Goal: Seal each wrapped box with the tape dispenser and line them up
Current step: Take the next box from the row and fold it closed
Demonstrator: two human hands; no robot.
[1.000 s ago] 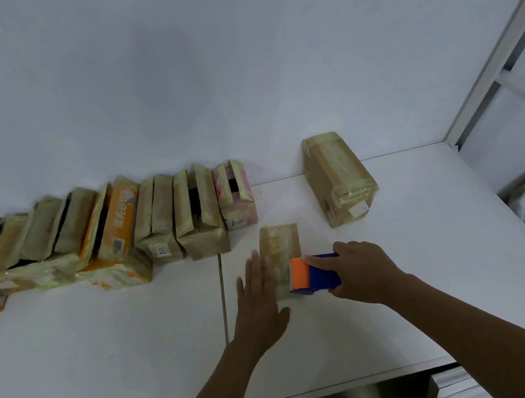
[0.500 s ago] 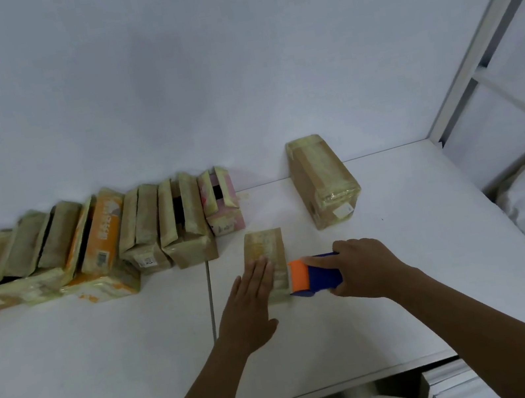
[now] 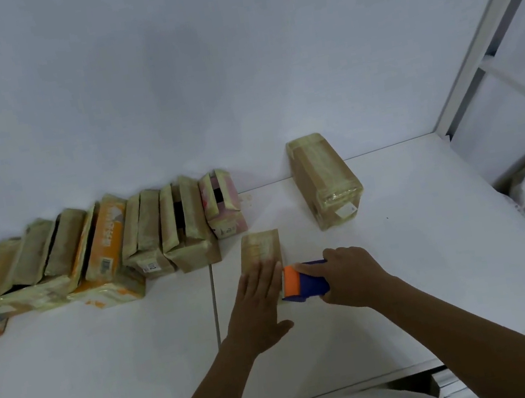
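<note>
Flat wrapped box (image 3: 259,247) on white table (image 3: 440,273), just in front of the row of taped boxes (image 3: 95,247). Left hand (image 3: 258,307) lies flat on its near end, fingers straight. Right hand (image 3: 350,276) grips blue-and-orange tape dispenser (image 3: 303,282), orange end at box's right edge. Larger taped box (image 3: 323,178) stands apart, far right.

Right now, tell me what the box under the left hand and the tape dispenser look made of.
The box looks like brown cardboard or paper wrap under yellowish translucent tape, judging by its faint sheen. The tape dispenser is probably hard plastic: smooth, solid orange and blue.
</note>
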